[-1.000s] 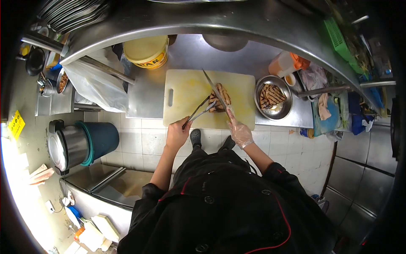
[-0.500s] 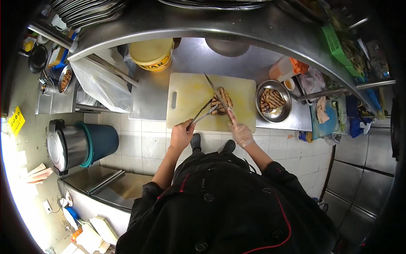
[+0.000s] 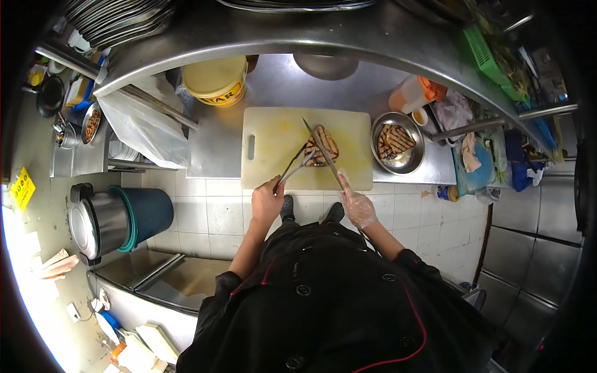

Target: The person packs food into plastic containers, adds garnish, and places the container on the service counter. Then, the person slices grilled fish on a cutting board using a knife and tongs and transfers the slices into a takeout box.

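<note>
Gripping: L hand (image 3: 266,200) on tongs (image 3: 298,167); gloved R hand (image 3: 357,208) on knife (image 3: 321,147). Blade across meat (image 3: 330,148) on board (image 3: 267,132); no sep. slices discernible. Bowl (image 3: 408,166) adj.: addl. pcs. (image 3: 396,140), apparently uncut.

head-worn, facing forward and down, wide-angle

- Your steel bench (image 3: 213,149), across in front of you
- Before you: pale cutting board (image 3: 273,149)
- Back left: yellow tub (image 3: 214,81)
- Your right: metal bowl (image 3: 401,165)
- Behind that: orange-lidded jug (image 3: 407,94)
</note>
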Demonstrator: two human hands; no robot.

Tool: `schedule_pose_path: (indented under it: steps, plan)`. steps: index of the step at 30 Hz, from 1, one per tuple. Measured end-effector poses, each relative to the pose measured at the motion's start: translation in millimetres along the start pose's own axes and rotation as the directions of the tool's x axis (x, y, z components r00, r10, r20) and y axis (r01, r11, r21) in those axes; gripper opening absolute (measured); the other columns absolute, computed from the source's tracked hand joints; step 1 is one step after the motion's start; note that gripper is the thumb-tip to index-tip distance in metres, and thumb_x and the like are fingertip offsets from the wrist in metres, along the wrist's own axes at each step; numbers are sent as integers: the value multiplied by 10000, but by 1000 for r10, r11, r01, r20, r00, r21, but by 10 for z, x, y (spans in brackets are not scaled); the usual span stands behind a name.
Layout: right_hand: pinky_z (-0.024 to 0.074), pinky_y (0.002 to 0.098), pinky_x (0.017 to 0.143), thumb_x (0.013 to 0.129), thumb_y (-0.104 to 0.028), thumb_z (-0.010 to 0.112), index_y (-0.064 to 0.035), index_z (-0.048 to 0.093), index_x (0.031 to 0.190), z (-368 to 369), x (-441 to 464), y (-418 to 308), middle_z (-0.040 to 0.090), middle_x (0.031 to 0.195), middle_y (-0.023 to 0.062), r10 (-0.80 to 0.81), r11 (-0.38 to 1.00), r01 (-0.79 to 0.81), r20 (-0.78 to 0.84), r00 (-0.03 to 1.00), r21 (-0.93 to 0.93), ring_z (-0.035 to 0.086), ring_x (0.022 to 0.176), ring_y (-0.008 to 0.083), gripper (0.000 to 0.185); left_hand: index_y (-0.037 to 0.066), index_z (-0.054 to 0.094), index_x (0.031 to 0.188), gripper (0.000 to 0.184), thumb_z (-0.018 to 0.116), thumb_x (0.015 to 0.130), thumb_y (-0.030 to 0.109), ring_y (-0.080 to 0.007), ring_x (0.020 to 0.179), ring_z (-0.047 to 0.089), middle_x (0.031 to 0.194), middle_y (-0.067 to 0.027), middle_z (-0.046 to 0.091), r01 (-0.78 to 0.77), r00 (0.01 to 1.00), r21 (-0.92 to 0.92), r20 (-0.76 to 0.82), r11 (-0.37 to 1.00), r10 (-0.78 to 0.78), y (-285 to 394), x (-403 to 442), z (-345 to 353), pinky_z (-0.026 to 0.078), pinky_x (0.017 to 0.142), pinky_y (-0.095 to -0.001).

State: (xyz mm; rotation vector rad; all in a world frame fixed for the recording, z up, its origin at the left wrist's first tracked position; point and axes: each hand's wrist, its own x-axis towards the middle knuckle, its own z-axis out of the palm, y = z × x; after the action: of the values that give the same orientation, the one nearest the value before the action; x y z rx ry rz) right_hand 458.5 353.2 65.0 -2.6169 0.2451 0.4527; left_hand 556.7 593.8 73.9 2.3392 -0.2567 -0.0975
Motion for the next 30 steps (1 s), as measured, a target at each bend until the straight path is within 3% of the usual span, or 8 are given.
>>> schedule_pose_path:
  steps: [4, 10, 13, 16, 19, 23, 26, 30]
  plan:
    - [464, 459, 480, 922, -255, 447, -223, 58, 1447, 57, -171, 74, 577, 564, 164, -50, 996, 47, -37, 998, -78, 579, 495, 325, 655, 5, 650, 971, 220, 620, 812, 154, -342, 637, 616, 741, -199, 631, 28, 1000, -11, 15, 1000, -28, 22, -10, -2, 487, 581, -389]
    - [468, 458, 470, 912, -241, 467, -205, 61, 1445, -15, -526, 172, 580, 568, 169, -33, 996, 35, 19, 999, -83, 584, 491, 317, 671, -1, 651, 959, 210, 619, 809, 143, -339, 648, 622, 754, -197, 635, -2, 1000, -13, -20, 1000, 2, -13, -22, 36, 490, 584, -387]
    - [477, 465, 517, 917, -284, 453, -297, 54, 1438, -162, -686, 146, 603, 638, 181, 94, 993, -80, 155, 984, -91, 604, 548, 329, 657, -5, 651, 955, 207, 625, 807, 138, -339, 653, 624, 761, -200, 636, -22, 999, -17, -31, 1000, 21, 7, -16, 21, 494, 589, -384]
    - [466, 491, 554, 915, -284, 453, -302, 69, 1432, -352, -822, 143, 608, 664, 197, 128, 992, -125, 216, 968, -27, 599, 588, 369, 644, -11, 650, 954, 207, 632, 805, 132, -339, 643, 621, 759, -201, 634, -39, 999, -35, -27, 999, 38, -14, -3, 13, 494, 585, -377]
    - [450, 500, 520, 914, -251, 470, -294, 71, 1429, -415, -952, 236, 577, 592, 210, 45, 999, -41, 145, 988, -33, 587, 562, 387, 653, -22, 645, 954, 207, 637, 805, 120, -332, 622, 615, 747, -200, 630, -43, 999, -68, -12, 997, 42, -24, 22, -11, 490, 573, -367]
    - [461, 505, 574, 914, -263, 469, -315, 74, 1426, -686, -997, 237, 588, 629, 215, 69, 996, -55, 224, 972, -64, 593, 603, 396, 649, -36, 637, 959, 209, 638, 805, 105, -308, 586, 602, 723, -194, 621, -58, 998, -64, -3, 996, 58, -41, 32, -9, 480, 554, -355]
    - [471, 511, 647, 916, -271, 464, -313, 109, 1425, -961, -954, 171, 608, 721, 244, 174, 982, -131, 368, 913, -138, 604, 689, 413, 623, -37, 635, 963, 214, 639, 809, 111, -280, 571, 601, 712, -190, 618, -75, 997, -94, -8, 993, 75, -29, 31, -17, 476, 546, -344]
    - [462, 510, 722, 922, -273, 450, -298, 146, 1424, -1357, -909, 149, 618, 820, 253, 86, 995, -100, 328, 941, 24, 596, 781, 432, 588, -35, 637, 971, 222, 632, 822, 129, -245, 520, 575, 661, -181, 601, 26, 1000, -122, -12, 992, -28, -61, -21, -51, 456, 520, -321]
